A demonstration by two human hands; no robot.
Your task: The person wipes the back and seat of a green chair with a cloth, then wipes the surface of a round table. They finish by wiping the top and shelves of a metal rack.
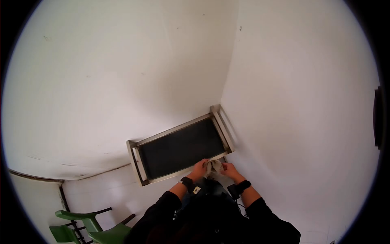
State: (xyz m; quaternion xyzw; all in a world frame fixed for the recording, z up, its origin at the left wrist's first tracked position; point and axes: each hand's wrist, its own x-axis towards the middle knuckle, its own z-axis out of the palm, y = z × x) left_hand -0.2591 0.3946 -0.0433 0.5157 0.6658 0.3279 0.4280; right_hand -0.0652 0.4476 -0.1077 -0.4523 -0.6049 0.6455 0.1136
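Observation:
A crumpled beige cloth (213, 167) hangs between my two hands, close in front of my body. My left hand (198, 169) has its fingers closed on the cloth's left side. On the other side, my right hand (230, 170) pinches the cloth's right edge. Just beyond the hands stands a low table with a dark top (183, 148) and a pale frame (174, 133). The cloth is by the near edge of that frame, towards its right end; I cannot tell whether they touch. Both wrists wear black bands.
The table stands in a corner between two white walls (162, 61). Green chairs (109, 235) with dark metal legs are at the lower left. A dark object (378, 118) shows at the far right edge. A dark cable hangs near my right wrist.

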